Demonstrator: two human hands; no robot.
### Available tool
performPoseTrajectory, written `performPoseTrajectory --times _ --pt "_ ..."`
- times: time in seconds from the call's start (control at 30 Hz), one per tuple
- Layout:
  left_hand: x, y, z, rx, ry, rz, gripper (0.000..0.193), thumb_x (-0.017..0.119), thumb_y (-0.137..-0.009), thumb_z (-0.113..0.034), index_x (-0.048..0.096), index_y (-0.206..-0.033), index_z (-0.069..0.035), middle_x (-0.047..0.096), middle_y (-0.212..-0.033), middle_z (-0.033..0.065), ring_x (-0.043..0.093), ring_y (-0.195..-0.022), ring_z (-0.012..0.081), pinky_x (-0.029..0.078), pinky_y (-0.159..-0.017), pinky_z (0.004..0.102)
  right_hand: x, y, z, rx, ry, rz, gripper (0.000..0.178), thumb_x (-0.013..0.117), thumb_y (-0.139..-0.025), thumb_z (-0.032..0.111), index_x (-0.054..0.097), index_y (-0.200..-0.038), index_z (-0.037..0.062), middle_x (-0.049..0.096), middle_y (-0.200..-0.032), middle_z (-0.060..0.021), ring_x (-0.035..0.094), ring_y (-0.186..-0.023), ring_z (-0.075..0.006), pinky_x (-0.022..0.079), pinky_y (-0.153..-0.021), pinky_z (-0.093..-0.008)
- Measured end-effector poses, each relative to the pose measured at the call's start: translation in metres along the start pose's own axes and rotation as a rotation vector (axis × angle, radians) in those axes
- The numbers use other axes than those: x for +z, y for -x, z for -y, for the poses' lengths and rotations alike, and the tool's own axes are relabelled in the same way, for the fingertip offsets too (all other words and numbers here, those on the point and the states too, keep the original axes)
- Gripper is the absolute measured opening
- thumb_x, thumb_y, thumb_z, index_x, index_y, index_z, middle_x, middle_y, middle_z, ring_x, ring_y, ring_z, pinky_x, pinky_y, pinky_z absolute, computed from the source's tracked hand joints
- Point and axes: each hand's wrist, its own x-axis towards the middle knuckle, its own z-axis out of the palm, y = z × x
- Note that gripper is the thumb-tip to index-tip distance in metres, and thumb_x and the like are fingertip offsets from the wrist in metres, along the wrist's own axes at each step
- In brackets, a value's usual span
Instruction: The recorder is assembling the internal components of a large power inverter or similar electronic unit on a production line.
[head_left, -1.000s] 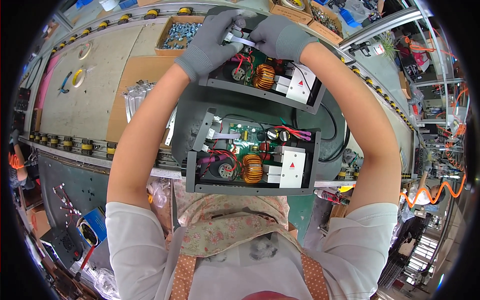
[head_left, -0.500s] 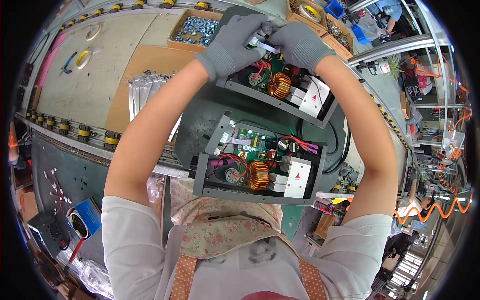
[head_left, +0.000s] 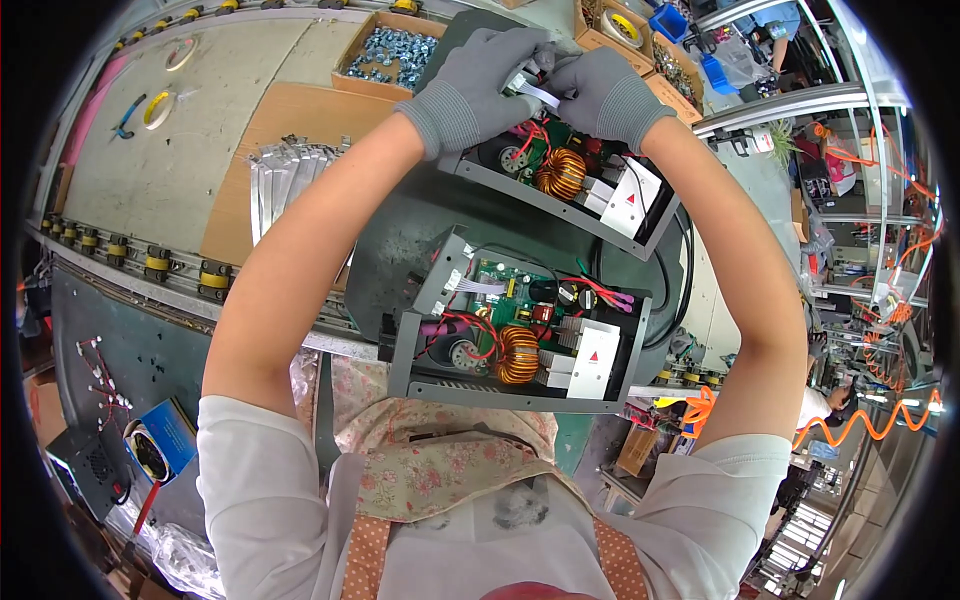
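Both my hands wear grey gloves and meet at the far left end of the far open metal case (head_left: 560,212). My left hand (head_left: 478,92) is closed there, its fingertips around something I cannot make out. My right hand (head_left: 606,96) is closed too, fingers bent in beside a white ribbon cable (head_left: 540,95); what they grip is hidden. Inside that case are a copper-wound ring coil (head_left: 561,174), red wires and a white plate (head_left: 630,198). Nearer to me stands a similar open case (head_left: 520,393) with its own ring coil (head_left: 518,354) and green circuit board (head_left: 512,284).
A cardboard box of screws (head_left: 392,54) stands behind my left hand, more part boxes (head_left: 672,80) behind my right. Flat metal strips (head_left: 285,185) lie left on cardboard. Black cables (head_left: 682,290) loop right of the cases. A roller track (head_left: 158,262) runs along the left.
My hands and the far case have shifted very slightly to the right in the picture. The view has turned a little; the hands keep their closed pose by the ribbon cable.
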Motion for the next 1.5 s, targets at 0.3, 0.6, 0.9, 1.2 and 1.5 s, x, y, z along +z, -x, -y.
performPoseTrajectory --times 0.3,0.6,0.9,1.2,1.5 --pt "-0.001 0.001 -0.004 -0.020 -0.048 0.037 0.067 0.068 -0.076 -0.013 0.043 -0.138 -0.008 0.054 -0.119 0.0130 0.048 -0.115 0.0295 0.041 -0.103 0.0377 0.007 0.004 -0.005 -0.018 0.089 -0.058 0.024 0.065 -0.072 0.014 0.075 -0.093 0.0107 0.070 -0.087 -0.0143 0.067 -0.082 -0.0321 0.054 -0.078 -0.0393" --pt "0.000 -0.001 -0.001 -0.031 -0.046 0.048 0.067 0.069 -0.076 -0.014 0.043 -0.137 -0.008 0.053 -0.119 0.0146 0.048 -0.114 0.0308 0.040 -0.104 0.0380 0.010 -0.001 -0.010 -0.059 0.000 -0.097 0.024 0.065 -0.071 0.014 0.076 -0.092 0.0116 0.070 -0.087 -0.0139 0.066 -0.081 -0.0326 0.054 -0.077 -0.0397" --pt "-0.003 0.000 -0.004 -0.020 -0.082 0.044 0.066 0.069 -0.077 -0.018 0.043 -0.137 -0.009 0.053 -0.119 0.0152 0.049 -0.114 0.0311 0.040 -0.103 0.0384 0.005 -0.004 0.008 0.074 0.123 0.108 0.027 0.056 -0.073 0.007 0.074 -0.093 0.0083 0.068 -0.088 -0.0188 0.067 -0.085 -0.0346 0.054 -0.079 -0.0414" --pt "-0.002 0.003 -0.002 0.009 -0.041 0.038 0.064 0.067 -0.077 -0.014 0.045 -0.137 -0.010 0.056 -0.116 0.0096 0.050 -0.110 0.0286 0.040 -0.102 0.0373 0.022 0.011 -0.010 0.445 -0.508 -0.135 0.056 0.063 -0.081 0.039 0.061 -0.129 0.0094 0.064 -0.124 -0.0148 0.060 -0.115 -0.0285 0.045 -0.098 -0.0351" --pt "-0.002 0.002 -0.003 0.040 0.053 0.038 0.063 0.067 -0.076 -0.006 0.047 -0.136 -0.009 0.057 -0.114 0.0106 0.051 -0.112 0.0273 0.039 -0.103 0.0364 0.030 -0.018 -0.015 0.432 -0.291 0.122 0.050 0.063 -0.078 0.031 0.065 -0.121 0.0054 0.066 -0.118 -0.0178 0.064 -0.106 -0.0310 0.048 -0.093 -0.0366"
